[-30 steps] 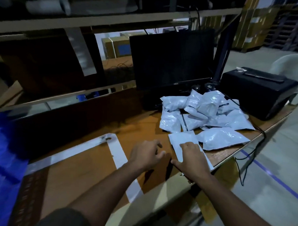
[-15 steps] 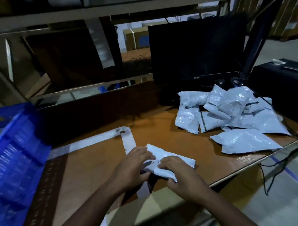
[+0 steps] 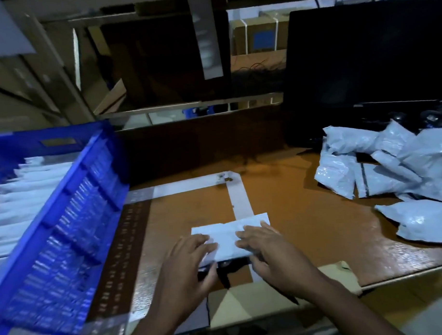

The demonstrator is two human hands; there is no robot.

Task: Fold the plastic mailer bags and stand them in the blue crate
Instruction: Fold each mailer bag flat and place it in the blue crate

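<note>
Pressing down on 1 mailer bag (image 3: 227, 238) with both hands, near the front edge of the worktop (image 3: 304, 214), right on top of the white tape (image 3: 241, 199). Left hand (image 3: 185, 263) on the left end of it, right hand (image 3: 275, 255) on the right end. Fingers (image 3: 250, 235) laid mostly straight on top, not curled round it. Left thumb maybe tucked under the near edge; too hard to tell.

Could go wrong:
- Slippery plastic, so likely to spring open again once let go, if not squashed hard enough along the fold.
- Could slide off the front edge, being so close to it.
- Could flop over in the blue crate (image 3: 74, 222) if dropped in loosely and not tucked tight against the row of folded bags (image 3: 28, 196) already standing there.
- Could bump the tall crate wall on the way over if not lifted high enough.

Around:
- Blue crate at the left, near the left hand.
- Pile of bags (image 3: 390, 166) waiting at the right, well apart from the hands, with 1 loose bag (image 3: 422, 223) lying nearest.
- Dark screen (image 3: 361, 57) behind the pile.
- Cardboard flap (image 3: 244, 299) sticking out below the front edge.
- Nothing lying between the hands and the crate.
</note>
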